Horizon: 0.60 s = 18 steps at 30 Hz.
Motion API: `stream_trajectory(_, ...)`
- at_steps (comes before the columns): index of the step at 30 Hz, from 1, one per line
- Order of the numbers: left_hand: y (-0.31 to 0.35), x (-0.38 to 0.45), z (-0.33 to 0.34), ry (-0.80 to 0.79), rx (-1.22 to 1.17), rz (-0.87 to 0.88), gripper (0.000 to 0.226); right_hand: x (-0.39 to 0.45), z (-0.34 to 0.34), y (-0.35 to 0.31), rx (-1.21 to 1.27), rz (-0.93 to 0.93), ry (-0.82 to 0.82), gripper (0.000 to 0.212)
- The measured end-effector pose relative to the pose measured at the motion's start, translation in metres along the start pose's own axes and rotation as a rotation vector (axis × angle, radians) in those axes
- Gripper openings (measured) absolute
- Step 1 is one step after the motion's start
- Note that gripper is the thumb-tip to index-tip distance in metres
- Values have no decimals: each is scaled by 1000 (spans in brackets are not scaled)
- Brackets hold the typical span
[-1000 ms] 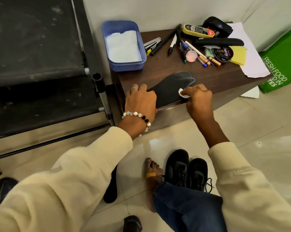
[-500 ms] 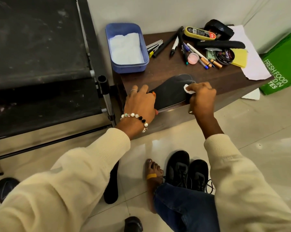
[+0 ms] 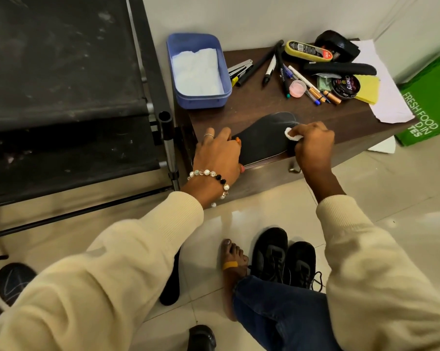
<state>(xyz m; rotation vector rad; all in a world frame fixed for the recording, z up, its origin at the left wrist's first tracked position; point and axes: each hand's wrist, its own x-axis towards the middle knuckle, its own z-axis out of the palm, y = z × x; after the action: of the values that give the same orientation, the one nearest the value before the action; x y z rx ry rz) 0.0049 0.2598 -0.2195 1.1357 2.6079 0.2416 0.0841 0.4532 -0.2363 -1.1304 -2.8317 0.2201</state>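
A black shoe insole [image 3: 263, 138] lies flat near the front edge of a small dark wooden table [image 3: 259, 105]. My left hand [image 3: 217, 154] grips the insole's heel end, thumb under the table edge side. My right hand [image 3: 312, 143] pinches a small white pad [image 3: 292, 134] and presses it on the insole's toe end, where pale smears show.
A blue tub [image 3: 198, 72] of white tissues, pens, a polish tin [image 3: 345, 86], a brush, a yellow sponge and paper crowd the table's back. A green bag [image 3: 431, 105] leans at right. Black shoes [image 3: 284, 257] and my bare foot are on the tiled floor; a black rack stands left.
My right hand with the white pad has slid along the insole toward its toe end. My left hand has kept its hold on the heel end.
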Motion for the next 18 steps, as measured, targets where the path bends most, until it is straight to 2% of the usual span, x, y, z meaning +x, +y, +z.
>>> stream_trajectory(2, 0, 0, 1, 5, 1, 4, 53, -8, 2, -5, 12, -8, 10, 40)
stream_trajectory(8, 1, 1, 2, 12, -17, 0, 50, -40, 16, -22, 47, -194, 63, 33)
stream_trajectory(14, -1, 2, 4, 17, -24, 8, 48, -1, 8, -31, -35, -61, -3, 35)
stream_trajectory(18, -2, 2, 4, 17, -33, 14, 49, 11, 3, -37, -34, -43, -20, 38)
